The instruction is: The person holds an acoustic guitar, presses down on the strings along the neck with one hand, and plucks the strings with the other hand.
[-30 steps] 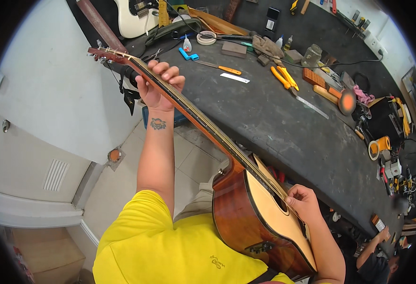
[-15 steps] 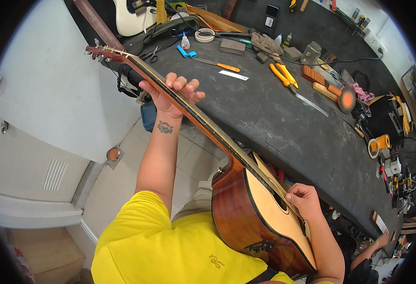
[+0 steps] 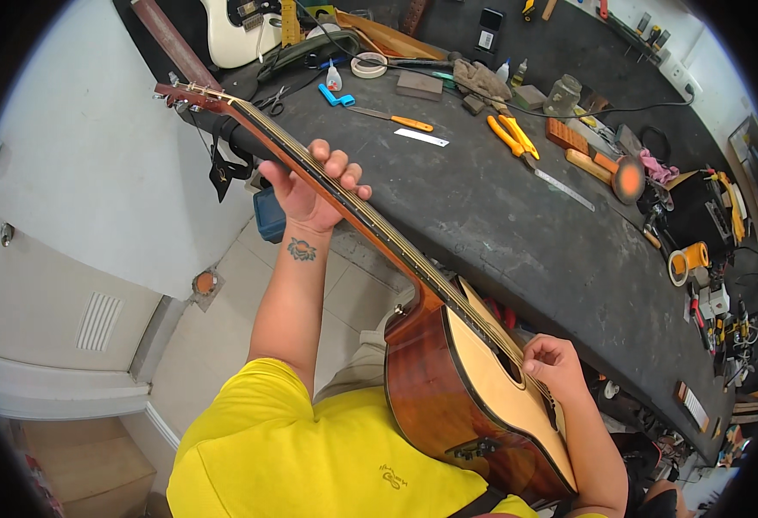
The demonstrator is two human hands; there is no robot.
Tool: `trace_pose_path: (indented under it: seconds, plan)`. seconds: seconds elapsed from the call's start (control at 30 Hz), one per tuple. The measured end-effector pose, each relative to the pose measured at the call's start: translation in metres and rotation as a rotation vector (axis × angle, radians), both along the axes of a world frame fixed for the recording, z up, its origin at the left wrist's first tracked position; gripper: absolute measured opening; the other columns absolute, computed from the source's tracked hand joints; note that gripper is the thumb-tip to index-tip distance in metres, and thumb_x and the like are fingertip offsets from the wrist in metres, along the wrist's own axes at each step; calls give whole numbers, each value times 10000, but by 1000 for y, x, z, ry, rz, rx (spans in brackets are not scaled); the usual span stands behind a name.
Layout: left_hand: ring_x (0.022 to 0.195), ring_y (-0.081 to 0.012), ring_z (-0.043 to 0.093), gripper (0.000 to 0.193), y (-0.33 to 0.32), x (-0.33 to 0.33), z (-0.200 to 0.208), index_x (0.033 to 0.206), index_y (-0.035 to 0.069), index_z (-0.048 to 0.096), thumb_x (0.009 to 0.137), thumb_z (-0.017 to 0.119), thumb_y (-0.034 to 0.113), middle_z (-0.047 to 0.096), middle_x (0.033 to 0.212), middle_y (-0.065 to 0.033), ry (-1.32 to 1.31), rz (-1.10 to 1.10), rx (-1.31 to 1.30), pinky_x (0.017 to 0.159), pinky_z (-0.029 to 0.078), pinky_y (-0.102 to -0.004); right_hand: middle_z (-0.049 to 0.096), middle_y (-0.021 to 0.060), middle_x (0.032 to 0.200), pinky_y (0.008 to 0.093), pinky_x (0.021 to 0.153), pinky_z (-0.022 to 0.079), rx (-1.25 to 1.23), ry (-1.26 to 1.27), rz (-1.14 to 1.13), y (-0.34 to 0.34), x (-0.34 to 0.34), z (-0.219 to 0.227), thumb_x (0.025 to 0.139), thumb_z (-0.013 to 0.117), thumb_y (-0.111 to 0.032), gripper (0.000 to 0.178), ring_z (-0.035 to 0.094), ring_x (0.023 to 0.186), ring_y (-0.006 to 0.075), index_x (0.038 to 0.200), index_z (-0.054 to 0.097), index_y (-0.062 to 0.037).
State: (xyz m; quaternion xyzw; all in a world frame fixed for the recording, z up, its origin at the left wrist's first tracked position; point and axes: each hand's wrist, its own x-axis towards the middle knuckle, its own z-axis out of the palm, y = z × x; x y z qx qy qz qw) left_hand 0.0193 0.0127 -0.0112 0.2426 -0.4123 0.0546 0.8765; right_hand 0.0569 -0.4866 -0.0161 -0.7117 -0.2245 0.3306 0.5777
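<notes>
An acoustic guitar [image 3: 426,375] with a pale top and glossy reddish-brown sides rests against my body. Its neck slants up and left to the headstock [image 3: 185,93]. My left hand [image 3: 314,200] is closed around the neck partway along, with the thumb behind and the fingertips over the strings. Beside the sound hole [image 3: 510,366], my right hand [image 3: 555,366] is at the strings with its fingers curled and thumb pressed in. Whether a pick sits between those fingers is hidden.
Across the dark workbench [image 3: 483,216] lie orange-handled pliers [image 3: 514,138], a knife [image 3: 409,122], a blue string winder [image 3: 336,97], scissors [image 3: 271,102] and a metal ruler [image 3: 565,190]. A white electric guitar [image 3: 234,39] is at the back left. Many tools crowd the right side.
My left hand has slid a little down the neck toward the body, its fingers now closer to the strings. Another person's hand at the lower right has left the bench edge.
</notes>
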Motion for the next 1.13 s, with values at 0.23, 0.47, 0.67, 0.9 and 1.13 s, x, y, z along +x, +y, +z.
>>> trace_pose_path:
  seconds: [0.23, 0.47, 0.67, 0.9, 1.13]
  plan:
    - [1167, -184, 595, 487, 3, 10, -5, 1188, 161, 665, 927, 727, 568, 764, 1034, 12, -51, 122, -44, 1112, 412, -467, 639, -25, 785, 236, 647, 436, -144, 20, -11, -3, 4, 0, 826, 900, -192, 274, 550, 701, 61, 845, 701, -3]
    - [1088, -180, 584, 543, 2, 9, -1, 1247, 163, 668, 907, 753, 578, 759, 1032, 3, -26, 130, -35, 1011, 417, -394, 601, -63, 723, 233, 600, 392, -173, 42, -28, -2, 3, 2, 841, 888, -174, 224, 496, 665, 32, 819, 713, -36]
    - [1031, -191, 575, 473, 16, 4, 9, 1235, 135, 650, 937, 761, 485, 664, 1071, -24, 20, 168, 15, 889, 452, -373, 597, -67, 717, 231, 596, 389, -177, 35, -27, -4, 3, 1, 844, 887, -183, 228, 494, 660, 30, 820, 713, -36]
    - [1106, -226, 560, 483, 8, 6, -13, 1242, 126, 644, 955, 734, 503, 650, 1147, -51, -42, 77, -60, 969, 447, -426, 599, -47, 762, 239, 629, 403, -170, 44, -11, -3, 4, 0, 833, 895, -203, 258, 510, 704, 48, 831, 711, -23]
    - [1087, -189, 579, 455, 5, 11, -8, 1166, 195, 691, 884, 805, 534, 681, 1101, 24, -52, 47, -53, 959, 438, -395, 645, 11, 854, 260, 694, 452, -80, 35, 46, -4, 6, -3, 811, 911, -224, 305, 575, 769, 95, 858, 700, -9]
